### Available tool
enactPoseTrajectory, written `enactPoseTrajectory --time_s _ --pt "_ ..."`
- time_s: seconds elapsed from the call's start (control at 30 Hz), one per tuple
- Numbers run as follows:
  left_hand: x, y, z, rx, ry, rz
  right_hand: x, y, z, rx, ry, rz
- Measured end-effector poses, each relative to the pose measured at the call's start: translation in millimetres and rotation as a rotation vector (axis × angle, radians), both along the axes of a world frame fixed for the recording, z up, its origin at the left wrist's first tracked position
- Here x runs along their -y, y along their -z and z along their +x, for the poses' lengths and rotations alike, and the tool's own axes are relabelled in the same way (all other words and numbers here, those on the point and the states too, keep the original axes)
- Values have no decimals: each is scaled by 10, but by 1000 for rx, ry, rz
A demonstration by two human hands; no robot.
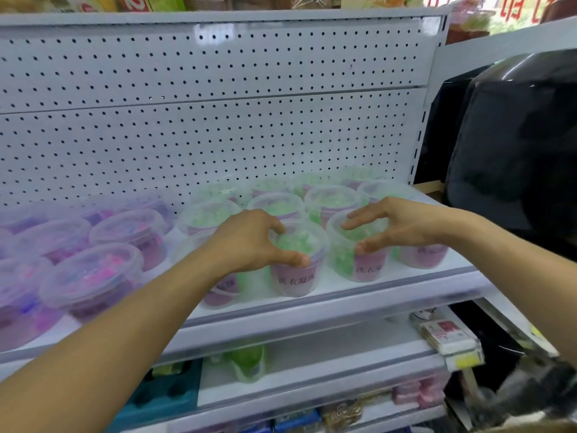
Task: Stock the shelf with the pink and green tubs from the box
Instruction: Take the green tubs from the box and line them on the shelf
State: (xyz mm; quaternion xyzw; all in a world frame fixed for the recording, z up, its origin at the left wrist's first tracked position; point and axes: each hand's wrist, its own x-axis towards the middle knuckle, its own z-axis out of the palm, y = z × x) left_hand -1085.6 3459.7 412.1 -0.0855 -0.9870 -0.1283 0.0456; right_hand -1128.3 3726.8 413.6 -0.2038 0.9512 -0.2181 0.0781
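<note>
On the left of the white shelf (312, 310) stood the pink tubs (93, 276), upright, lids up. Your left hand (249, 242) curved over a green tub (296, 260) in the front row, thumb pressed to its near rim and fingers hooked over the far edge, spread about as wide as the lid. That tub stood upright, its label facing you. Just beside it, your right hand (396, 223) cupped the next green tub (356, 251), thumb touching its near wall, fingers stretched loosely over the lid. More green tubs (331, 198) filled the rows behind, against the pegboard (218, 120).
</note>
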Motion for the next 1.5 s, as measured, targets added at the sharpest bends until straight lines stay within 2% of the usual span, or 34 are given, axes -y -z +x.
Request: enactPoseTrajectory --time_s 0.27,0.4,0.5,0.63,0.7,0.8,0.97,1.1,1.3,1.37,1.5 --pt "-20 52 54 -4 -2 32 19 49 44 -42 18 12" --pt "202 -2 132 -36 93 288 189 42 49 -196 54 -97" --pt "545 -106 47 -86 -7 418 415 20 -35 -297 30 -197" --pt "983 -174 -349 11 -250 516 760 -60 -252 -249 -56 -169" --pt "1094 -203 -550 78 -344 512 940 -98 -386 -203 -92 -130" --pt "1195 -241 -819 135 -356 501 1200 -127 -655 -160 -82 -79" --pt "1284 -198 -1199 223 -403 350 1483 -124 -1013 -100 -4 -10" --pt "1251 -131 -1367 255 -338 298 1564 -53 -1158 -53 10 49" --pt "1263 -146 -1322 278 -256 368 1542 -29 -1167 -45 -3 22" --pt "1327 -158 -1222 226 -195 367 1498 -34 -1102 -83 -23 -34" --pt "1492 -139 -903 132 -89 71 1373 -51 -921 -154 -56 -88"
